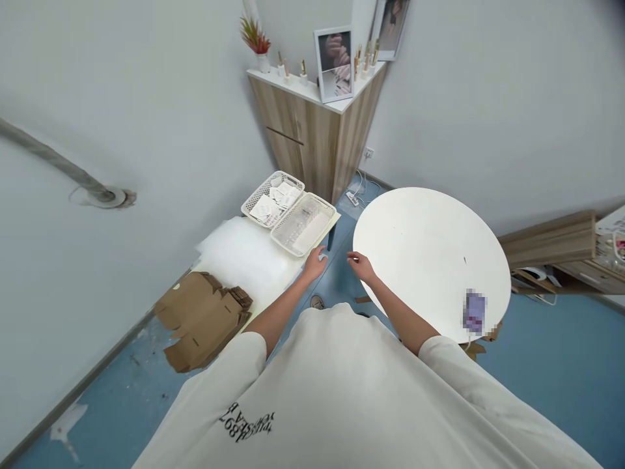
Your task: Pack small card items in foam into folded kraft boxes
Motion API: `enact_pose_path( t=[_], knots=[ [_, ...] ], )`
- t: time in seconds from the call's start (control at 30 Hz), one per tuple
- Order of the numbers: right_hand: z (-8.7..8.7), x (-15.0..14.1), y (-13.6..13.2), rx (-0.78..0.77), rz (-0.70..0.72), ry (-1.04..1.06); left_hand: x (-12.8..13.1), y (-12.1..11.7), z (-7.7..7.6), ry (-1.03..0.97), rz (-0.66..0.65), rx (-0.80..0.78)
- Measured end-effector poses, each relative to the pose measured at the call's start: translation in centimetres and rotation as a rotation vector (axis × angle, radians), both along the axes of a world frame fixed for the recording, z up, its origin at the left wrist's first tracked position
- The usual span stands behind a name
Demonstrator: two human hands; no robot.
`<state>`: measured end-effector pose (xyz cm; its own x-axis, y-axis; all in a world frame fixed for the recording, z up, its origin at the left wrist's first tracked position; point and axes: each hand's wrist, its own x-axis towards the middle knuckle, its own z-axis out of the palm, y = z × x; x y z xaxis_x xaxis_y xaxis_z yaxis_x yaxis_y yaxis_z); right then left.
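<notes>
My left hand (316,263) is raised over the gap between two tables, its thumb and fingers apart and nothing in it. Just beyond it is a white plastic basket (273,240) holding clear and pale pink items too small to name. Behind that sits a second white basket (245,207) with white cards or papers inside. My right hand (361,267) hovers by the left rim of a round white table (415,254), fingers loosely bent but apart, holding nothing. The two hands face each other without touching.
Flattened brown cardboard boxes (205,319) lie at the near end of the left table, beside a white foam-like sheet (244,251). A phone-like purple item (474,311), blurred, rests on the round table. A wooden corner cabinet (312,133) and a power strip (352,198) stand ahead.
</notes>
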<state>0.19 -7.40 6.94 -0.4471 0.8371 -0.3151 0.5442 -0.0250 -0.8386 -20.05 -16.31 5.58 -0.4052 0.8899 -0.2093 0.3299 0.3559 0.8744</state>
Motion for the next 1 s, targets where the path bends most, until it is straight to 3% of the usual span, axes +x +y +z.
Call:
enact_pose_path(
  t=[0.23,0.47,0.57,0.73,1.0],
  knots=[
    [1.0,-10.4,-0.1,0.173,0.378,-0.125,-7.6,-2.4,0.4,0.259,0.139,-0.065],
    [0.2,-17.6,-0.7,0.431,0.656,-0.322,-10.9,-3.8,1.0,0.517,0.105,-0.23],
    [-0.6,-19.6,-0.6,0.469,0.742,-0.417,-11.5,-3.8,1.1,0.584,0.002,-0.237],
    [-1.5,-21.5,-0.1,0.387,0.778,-0.545,-11.9,-3.6,1.5,0.642,-0.155,-0.25],
    [-2.1,-22.3,-0.1,0.413,0.744,-0.634,-12.2,-3.5,1.6,0.612,-0.196,-0.239]
  ],
)
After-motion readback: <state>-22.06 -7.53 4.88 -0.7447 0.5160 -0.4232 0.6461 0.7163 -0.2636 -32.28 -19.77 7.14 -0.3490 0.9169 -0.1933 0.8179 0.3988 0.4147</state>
